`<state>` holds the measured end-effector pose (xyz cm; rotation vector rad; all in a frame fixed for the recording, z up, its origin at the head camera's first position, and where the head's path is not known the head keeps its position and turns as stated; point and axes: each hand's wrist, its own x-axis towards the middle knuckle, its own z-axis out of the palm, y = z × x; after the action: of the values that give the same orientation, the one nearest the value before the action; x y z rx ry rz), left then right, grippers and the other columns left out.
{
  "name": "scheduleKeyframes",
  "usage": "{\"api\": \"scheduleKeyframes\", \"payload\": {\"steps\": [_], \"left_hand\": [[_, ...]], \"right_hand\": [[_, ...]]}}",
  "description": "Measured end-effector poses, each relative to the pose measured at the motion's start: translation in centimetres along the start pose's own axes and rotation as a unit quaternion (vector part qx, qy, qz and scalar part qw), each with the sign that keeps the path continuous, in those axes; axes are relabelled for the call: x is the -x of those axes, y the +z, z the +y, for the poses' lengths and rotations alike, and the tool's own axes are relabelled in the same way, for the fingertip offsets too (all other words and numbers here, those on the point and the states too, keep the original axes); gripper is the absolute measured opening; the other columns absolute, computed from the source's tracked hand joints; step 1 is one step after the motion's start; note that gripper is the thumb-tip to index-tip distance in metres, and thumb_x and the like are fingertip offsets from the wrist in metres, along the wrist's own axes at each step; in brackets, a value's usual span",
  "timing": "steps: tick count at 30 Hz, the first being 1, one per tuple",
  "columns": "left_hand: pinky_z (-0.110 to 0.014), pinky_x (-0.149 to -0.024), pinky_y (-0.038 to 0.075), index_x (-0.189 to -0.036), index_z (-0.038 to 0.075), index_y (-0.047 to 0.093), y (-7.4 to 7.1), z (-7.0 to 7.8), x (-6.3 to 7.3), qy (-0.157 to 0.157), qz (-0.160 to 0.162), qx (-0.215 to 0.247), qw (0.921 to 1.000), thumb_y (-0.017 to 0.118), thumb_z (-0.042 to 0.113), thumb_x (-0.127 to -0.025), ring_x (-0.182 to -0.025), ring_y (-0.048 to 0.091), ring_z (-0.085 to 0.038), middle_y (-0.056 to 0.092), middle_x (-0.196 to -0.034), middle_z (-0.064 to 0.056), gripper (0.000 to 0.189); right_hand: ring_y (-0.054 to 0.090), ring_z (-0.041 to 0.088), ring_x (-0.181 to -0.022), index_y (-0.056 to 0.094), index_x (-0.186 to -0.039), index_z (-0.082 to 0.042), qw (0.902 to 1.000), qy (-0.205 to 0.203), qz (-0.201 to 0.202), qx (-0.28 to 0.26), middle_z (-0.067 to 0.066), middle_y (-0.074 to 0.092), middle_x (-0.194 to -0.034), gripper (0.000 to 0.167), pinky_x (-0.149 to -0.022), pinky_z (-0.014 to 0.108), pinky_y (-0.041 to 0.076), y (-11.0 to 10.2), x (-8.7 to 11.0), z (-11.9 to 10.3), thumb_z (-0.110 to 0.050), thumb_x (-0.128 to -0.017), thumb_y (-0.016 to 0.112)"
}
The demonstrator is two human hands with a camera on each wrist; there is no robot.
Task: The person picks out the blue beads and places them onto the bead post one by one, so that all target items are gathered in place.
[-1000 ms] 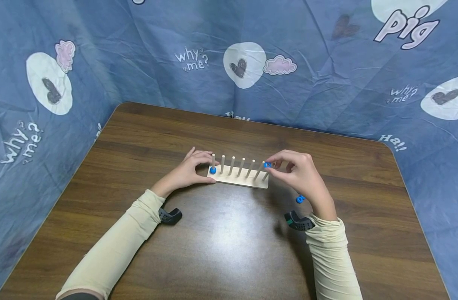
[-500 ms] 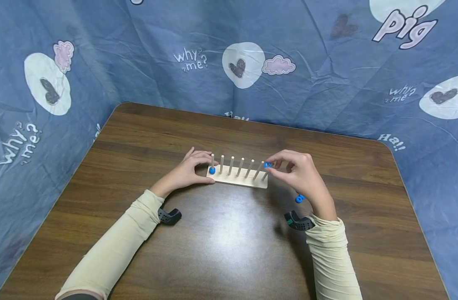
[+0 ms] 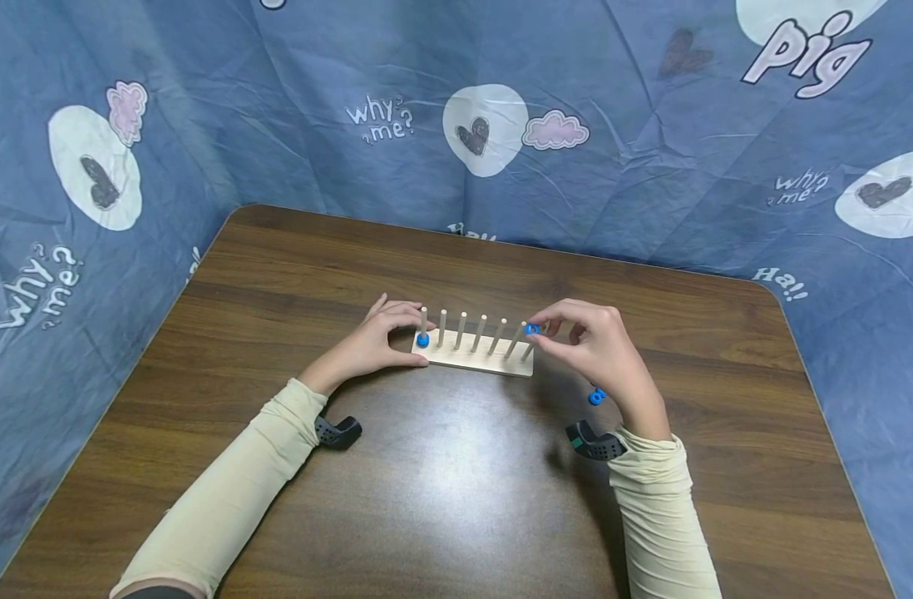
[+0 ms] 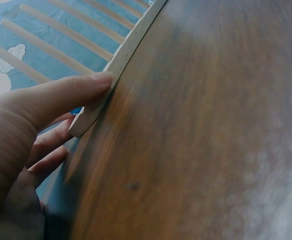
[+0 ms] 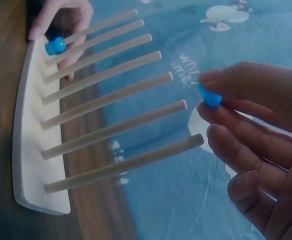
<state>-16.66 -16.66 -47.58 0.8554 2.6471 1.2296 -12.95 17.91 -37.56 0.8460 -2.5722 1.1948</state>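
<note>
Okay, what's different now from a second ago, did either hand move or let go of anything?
No visible change: nothing moved, and nothing was taken hold of or let go. The right hand still pinches a blue ring by the pegboard's right end, the left hand still holds its left end, and the loose blue pieces still lie on the table.

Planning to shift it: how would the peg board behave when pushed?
The peg board looks like wood, so probably stiff and fairly light. Its flat base should slide rather than roll, though pushing high on the tall pegs might tip it.
</note>
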Motion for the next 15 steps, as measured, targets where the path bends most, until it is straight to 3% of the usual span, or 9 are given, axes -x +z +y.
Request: {"api": "scheduleKeyframes", "payload": {"steps": [15], "left_hand": [[-0.064, -0.129, -0.003, -0.119, 0.015, 0.076, 0.04, -0.16, -0.04, 0.002, -0.001, 0.000, 1.0000, 0.092, 0.026, -0.078, -0.146, 0.046, -0.032, 0.069, -0.134, -0.007, 0.045]], "right_hand": [[0.065, 0.016, -0.074, 0.081, -0.097, -0.018, 1.0000, 0.004, 0.004, 0.005, -0.007, 0.073, -0.082, 0.016, -0.058, 0.016, 0.048, 0.05, 0.05, 0.04, -0.008, -0.085, 0.084]]}}
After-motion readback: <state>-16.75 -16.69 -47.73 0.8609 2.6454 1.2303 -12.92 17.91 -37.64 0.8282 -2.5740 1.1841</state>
